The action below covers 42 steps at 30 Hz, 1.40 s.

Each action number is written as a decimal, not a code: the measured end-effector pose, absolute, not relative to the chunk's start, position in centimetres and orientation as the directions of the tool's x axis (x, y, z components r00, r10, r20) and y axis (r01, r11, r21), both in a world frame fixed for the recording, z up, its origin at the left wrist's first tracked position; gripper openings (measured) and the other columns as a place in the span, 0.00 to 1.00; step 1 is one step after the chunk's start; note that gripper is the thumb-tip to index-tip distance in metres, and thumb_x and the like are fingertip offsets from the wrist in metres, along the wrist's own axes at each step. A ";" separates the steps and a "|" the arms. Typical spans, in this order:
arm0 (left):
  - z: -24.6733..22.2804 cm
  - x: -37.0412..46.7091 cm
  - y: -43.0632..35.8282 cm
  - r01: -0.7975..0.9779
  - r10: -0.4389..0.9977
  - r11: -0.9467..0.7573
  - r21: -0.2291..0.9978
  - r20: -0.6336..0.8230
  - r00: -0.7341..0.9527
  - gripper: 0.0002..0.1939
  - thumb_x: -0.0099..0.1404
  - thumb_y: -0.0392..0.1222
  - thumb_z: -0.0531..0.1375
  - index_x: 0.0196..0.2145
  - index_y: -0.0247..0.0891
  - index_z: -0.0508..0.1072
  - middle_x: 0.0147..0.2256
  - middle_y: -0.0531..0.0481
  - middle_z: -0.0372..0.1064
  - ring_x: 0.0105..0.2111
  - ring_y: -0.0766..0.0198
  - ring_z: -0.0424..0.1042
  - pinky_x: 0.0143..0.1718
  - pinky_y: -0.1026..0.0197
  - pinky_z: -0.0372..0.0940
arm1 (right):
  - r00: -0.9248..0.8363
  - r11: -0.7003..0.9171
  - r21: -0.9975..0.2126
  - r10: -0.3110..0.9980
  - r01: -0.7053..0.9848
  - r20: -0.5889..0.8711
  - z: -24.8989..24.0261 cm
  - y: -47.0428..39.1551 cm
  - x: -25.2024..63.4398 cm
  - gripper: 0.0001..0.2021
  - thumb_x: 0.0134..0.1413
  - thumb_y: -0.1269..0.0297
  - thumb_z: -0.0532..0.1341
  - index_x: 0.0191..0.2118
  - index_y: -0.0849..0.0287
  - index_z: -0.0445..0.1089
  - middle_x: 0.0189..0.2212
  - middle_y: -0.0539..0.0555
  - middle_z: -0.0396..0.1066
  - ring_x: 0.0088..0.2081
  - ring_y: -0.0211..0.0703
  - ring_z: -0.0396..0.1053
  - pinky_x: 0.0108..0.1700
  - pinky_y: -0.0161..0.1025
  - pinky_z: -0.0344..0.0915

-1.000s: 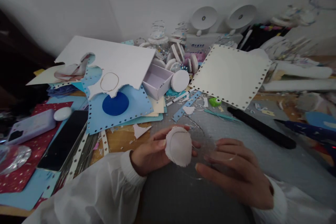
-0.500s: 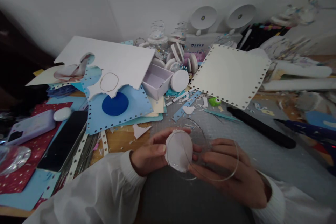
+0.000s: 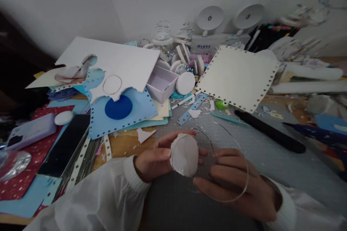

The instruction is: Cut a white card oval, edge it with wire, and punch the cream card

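The disc, near centre, looks light, stiff and fragile at its ragged rim; gentle edge holds suit it. The left hand clasps it, half-closed; the right hand, loosely curled, holds springy-looking wire.

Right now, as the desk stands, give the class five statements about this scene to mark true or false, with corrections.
1. The left hand holds a white disc. True.
2. The right hand is gripping the black rod. False: the rod lies on the desk, beyond the hand.
3. A dark blue oval lies on a light blue sheet. True.
4. The small lilac box is covered by a lid. False: its top is open.
5. The green toy lies near the cream sheet. True.
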<state>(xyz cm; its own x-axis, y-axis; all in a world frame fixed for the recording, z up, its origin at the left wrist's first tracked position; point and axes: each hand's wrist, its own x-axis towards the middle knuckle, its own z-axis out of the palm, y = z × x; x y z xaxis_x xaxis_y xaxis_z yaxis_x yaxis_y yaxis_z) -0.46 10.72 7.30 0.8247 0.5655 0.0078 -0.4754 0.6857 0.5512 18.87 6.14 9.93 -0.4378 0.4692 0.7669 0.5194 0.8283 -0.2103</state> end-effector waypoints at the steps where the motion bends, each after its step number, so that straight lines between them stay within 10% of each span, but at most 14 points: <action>1: 7.4 -0.4 10.7 -0.474 0.566 0.687 0.551 0.002 0.824 0.32 0.54 0.47 0.66 0.54 0.35 0.66 0.45 0.34 0.72 0.43 0.53 0.74 0.42 0.57 0.65 | -0.450 0.832 -0.192 0.458 0.521 0.766 10.0 6.2 18.8 0.08 0.53 0.74 0.63 0.30 0.52 0.74 0.21 0.42 0.67 0.27 0.33 0.66 0.38 0.33 0.69; 42: 7.1 -0.4 10.6 -0.395 0.539 0.674 0.624 -0.050 0.841 0.29 0.55 0.56 0.62 0.47 0.30 0.73 0.37 0.35 0.75 0.30 0.57 0.75 0.32 0.61 0.66 | -0.547 0.858 -0.079 0.392 0.508 0.740 8.5 5.7 19.3 0.13 0.50 0.75 0.65 0.38 0.46 0.75 0.29 0.47 0.62 0.31 0.37 0.59 0.42 0.39 0.65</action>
<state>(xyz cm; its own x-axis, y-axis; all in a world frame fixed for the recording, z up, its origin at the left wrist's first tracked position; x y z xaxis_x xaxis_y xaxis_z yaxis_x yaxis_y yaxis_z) -0.37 10.57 7.10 0.8407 0.5391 -0.0498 -0.3951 0.6738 0.6243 19.32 5.74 8.54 -0.5466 0.3922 0.7399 0.5082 0.8576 -0.0791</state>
